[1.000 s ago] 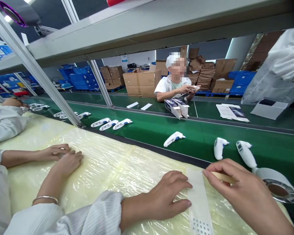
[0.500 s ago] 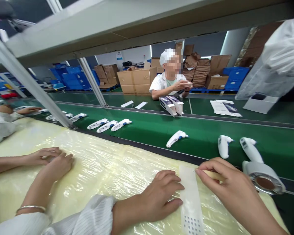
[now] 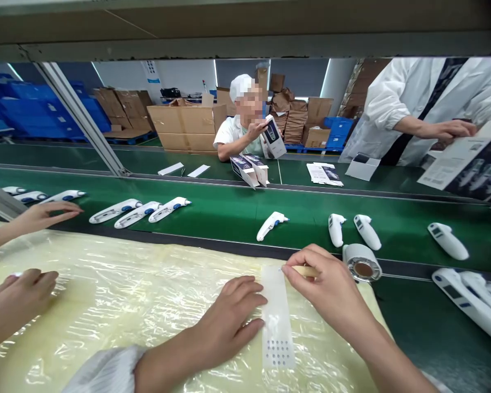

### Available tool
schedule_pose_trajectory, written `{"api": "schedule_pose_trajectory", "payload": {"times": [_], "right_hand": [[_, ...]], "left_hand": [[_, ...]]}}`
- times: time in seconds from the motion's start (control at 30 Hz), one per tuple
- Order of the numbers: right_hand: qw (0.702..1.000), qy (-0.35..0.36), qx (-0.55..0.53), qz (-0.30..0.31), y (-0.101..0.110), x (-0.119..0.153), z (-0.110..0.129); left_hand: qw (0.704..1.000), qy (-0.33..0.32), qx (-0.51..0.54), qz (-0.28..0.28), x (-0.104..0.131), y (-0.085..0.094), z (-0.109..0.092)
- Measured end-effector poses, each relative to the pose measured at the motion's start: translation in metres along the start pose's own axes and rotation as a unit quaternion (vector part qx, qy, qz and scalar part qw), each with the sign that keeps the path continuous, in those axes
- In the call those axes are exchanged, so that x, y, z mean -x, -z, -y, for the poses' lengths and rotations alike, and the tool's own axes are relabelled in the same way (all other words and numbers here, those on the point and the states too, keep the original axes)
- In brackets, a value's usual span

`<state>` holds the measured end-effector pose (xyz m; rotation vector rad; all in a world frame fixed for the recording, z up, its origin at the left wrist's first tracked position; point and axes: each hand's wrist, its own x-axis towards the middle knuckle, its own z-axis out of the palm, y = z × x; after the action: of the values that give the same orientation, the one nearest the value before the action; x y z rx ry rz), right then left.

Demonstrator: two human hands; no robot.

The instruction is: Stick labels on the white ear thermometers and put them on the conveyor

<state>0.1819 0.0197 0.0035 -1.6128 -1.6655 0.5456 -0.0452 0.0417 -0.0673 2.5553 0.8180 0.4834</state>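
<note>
On the yellowish plastic-covered table (image 3: 147,305) lies a whitish translucent strip (image 3: 276,311) with rows of small round dots at its near end. My left hand (image 3: 231,316) rests flat with fingers spread, its fingertips at the strip's left edge. Pinched in my right hand (image 3: 327,284) is a pale yellow stick (image 3: 306,271), mostly hidden by the fingers. Thumb and index finger meet at the strip's far right corner; the stick's tip cannot be made out.
Beyond, a green conveyor belt (image 3: 225,218) carries several white thermometer-like devices (image 3: 272,225). A roll of white tape (image 3: 360,262) stands at the table's far right corner. Another person's hand (image 3: 22,295) is at left. Two people work across the belt among printed boxes (image 3: 249,170).
The view has swung right, so more of the belt's right side shows. My hands stay at the strip. The neighbour's hands have moved apart, one reaching toward the belt. The person opposite lifts a box.
</note>
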Motion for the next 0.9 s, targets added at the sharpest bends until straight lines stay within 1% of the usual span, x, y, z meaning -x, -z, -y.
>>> {"api": "schedule_pose_trajectory", "payload": {"times": [0.2, 0.33, 0.4, 0.47, 0.57, 0.63, 0.7, 0.77, 0.8, 0.83, 0.9], "right_hand": [[1.000, -0.017, -0.010, 0.005, -0.001, 0.000, 0.000], [1.000, -0.022, -0.001, 0.008, 0.000, -0.001, -0.002], [1.000, -0.027, 0.003, 0.011, 0.000, -0.001, -0.002], [0.999, -0.031, 0.007, 0.014, 0.000, 0.000, -0.003], [0.999, -0.032, 0.009, 0.013, -0.001, 0.000, -0.003], [0.999, -0.033, 0.012, 0.006, -0.001, 0.000, -0.003], [0.999, -0.033, 0.017, 0.002, -0.001, -0.001, -0.002], [0.999, -0.029, 0.021, 0.003, 0.000, 0.000, -0.001], [0.999, -0.027, 0.022, 0.005, 0.000, 0.000, -0.001], [0.999, -0.024, 0.023, 0.005, 0.000, 0.001, -0.001], [0.999, -0.023, 0.031, -0.002, 0.000, 0.003, -0.002]], "left_hand": [[0.999, 0.013, 0.029, -0.002, 0.000, 0.001, 0.000], [0.994, 0.034, 0.104, -0.026, -0.001, 0.005, 0.006], [0.987, 0.064, 0.141, -0.043, -0.004, 0.011, 0.014], [0.977, 0.117, 0.165, -0.066, -0.007, 0.020, 0.025], [0.959, 0.184, 0.182, -0.117, -0.009, 0.035, 0.040], [0.953, 0.192, 0.177, -0.151, -0.009, 0.044, 0.047], [0.954, 0.187, 0.156, -0.177, -0.009, 0.053, 0.056], [0.954, 0.192, 0.111, -0.201, -0.010, 0.064, 0.069], [0.952, 0.203, 0.083, -0.215, -0.012, 0.072, 0.079], [0.947, 0.219, 0.053, -0.231, -0.014, 0.082, 0.092], [0.927, 0.263, -0.002, -0.267, -0.019, 0.107, 0.124]]}}
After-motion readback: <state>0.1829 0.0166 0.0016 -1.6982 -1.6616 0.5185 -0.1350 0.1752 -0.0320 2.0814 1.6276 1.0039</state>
